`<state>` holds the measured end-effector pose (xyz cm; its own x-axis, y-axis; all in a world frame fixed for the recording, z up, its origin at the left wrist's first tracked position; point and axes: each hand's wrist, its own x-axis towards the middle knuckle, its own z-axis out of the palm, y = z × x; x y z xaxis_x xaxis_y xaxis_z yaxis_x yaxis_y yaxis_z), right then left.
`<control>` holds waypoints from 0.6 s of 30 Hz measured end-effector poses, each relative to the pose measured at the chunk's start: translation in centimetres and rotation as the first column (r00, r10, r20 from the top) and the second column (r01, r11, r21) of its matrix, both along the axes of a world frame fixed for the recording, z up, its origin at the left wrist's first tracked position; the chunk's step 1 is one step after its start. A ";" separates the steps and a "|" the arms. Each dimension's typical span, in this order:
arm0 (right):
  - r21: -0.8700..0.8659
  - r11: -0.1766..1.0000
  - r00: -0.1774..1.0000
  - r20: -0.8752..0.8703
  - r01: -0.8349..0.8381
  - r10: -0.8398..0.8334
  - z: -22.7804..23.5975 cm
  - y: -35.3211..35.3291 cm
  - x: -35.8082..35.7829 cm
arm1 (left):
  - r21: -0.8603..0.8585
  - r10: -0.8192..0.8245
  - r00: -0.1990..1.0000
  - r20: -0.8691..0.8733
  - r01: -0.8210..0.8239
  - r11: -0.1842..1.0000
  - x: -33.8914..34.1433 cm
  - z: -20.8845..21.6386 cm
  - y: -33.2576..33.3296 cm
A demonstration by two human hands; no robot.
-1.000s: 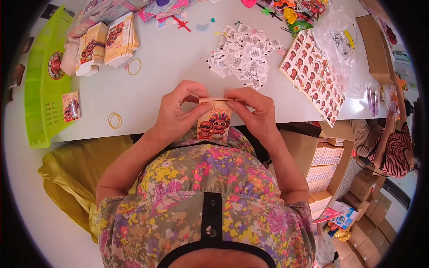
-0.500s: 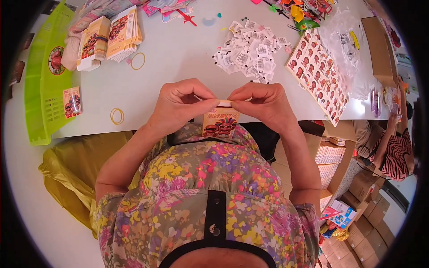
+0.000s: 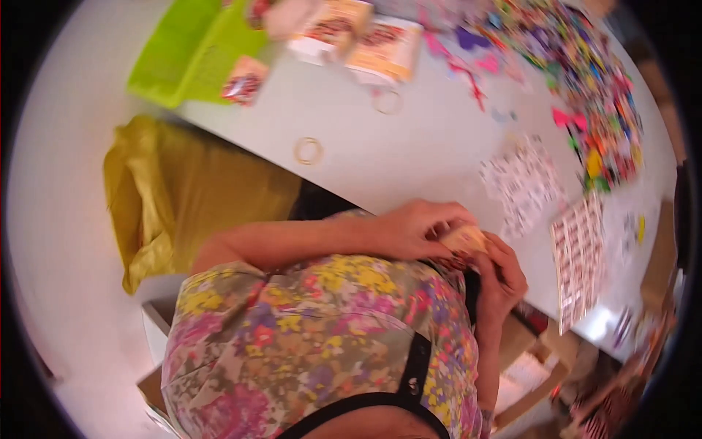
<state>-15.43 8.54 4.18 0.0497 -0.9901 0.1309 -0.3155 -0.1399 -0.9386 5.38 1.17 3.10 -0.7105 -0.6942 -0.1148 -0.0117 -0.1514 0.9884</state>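
Note:
Between my two hands, close to my body at the table's edge, is a small orange-yellow printed box [image 3: 463,240]. My left hand [image 3: 420,228] has its fingers closed around the box from the left. My right hand [image 3: 502,279] grips it from the right, thumb against its side. Fingers hide much of the box, and motion blurs it. Beyond my hands lies a pile of small white printed packets [image 3: 523,186]. Right of that pile is a stack of sticker sheets [image 3: 578,252] with rows of small red-brown figures.
Two stacks of flat printed cartons [image 3: 384,50] stand at the back beside a green plastic basket [image 3: 172,55]. One printed carton [image 3: 245,79] leans by the basket. Rubber bands [image 3: 308,151] lie on the table. Colourful small trinkets [image 3: 585,80] cover the far right. A yellow-brown bag [image 3: 142,205] hangs at left.
My view has turned, so the table now slants down to the right. Both hands have shifted right with the box, which is now tilted, and my right hand has moved lower along its side.

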 end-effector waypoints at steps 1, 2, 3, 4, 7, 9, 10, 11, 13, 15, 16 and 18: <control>0.081 0.993 0.986 0.134 0.086 -0.097 -0.2 0.0 0.1 | -0.024 0.047 0.999 0.017 -0.047 0.999 0.5 0.5 0.4; 0.181 0.971 0.946 0.253 0.158 -0.201 -0.3 -0.6 0.4 | -0.056 0.157 0.988 0.002 -0.156 0.986 1.1 0.8 0.8; 0.166 0.978 0.948 0.270 0.124 -0.166 -0.2 -1.1 1.1 | -0.083 0.251 0.968 -0.020 -0.252 0.964 1.4 0.7 0.9; 0.156 0.985 0.931 0.343 0.077 -0.127 0.1 -1.5 2.2 | -0.168 0.406 0.908 -0.101 -0.418 0.893 2.3 0.7 0.7; 0.129 0.991 0.952 0.301 0.026 -0.064 0.3 -2.3 2.1 | -0.711 0.755 0.655 -0.003 -0.533 0.459 9.0 3.5 -2.6; 0.096 0.995 0.986 0.169 -0.005 -0.011 -0.2 -2.8 1.7 | -0.733 0.882 0.471 -0.025 -0.609 0.304 14.6 3.6 -4.8; 0.089 0.996 0.986 0.167 0.008 -0.022 -0.3 -2.7 1.7 | -0.807 0.933 0.360 -0.012 -0.554 0.203 17.4 3.2 -6.1; 0.047 0.998 0.992 0.125 -0.031 0.025 -0.4 -2.9 1.7 | -0.838 0.959 0.282 -0.015 -0.526 0.141 21.0 1.5 -7.1; -0.001 0.999 0.997 0.074 -0.036 0.036 -1.4 -3.3 1.5 | -0.864 0.971 0.235 -0.033 -0.495 0.091 24.6 -0.8 -8.5; 0.023 0.999 0.997 0.059 -0.045 0.044 -1.7 -3.2 1.5 | -0.985 0.990 0.090 0.106 0.147 0.092 25.4 -1.0 -9.1; 0.017 0.999 0.998 0.055 -0.031 0.030 -1.8 -3.2 1.3 | -0.989 0.992 0.097 0.082 0.129 0.069 25.9 -1.3 -9.2; 0.042 0.999 1.000 -0.010 -0.025 0.025 -1.5 -3.0 1.6 | -0.978 0.993 0.049 0.111 0.183 0.101 27.4 -2.3 -9.0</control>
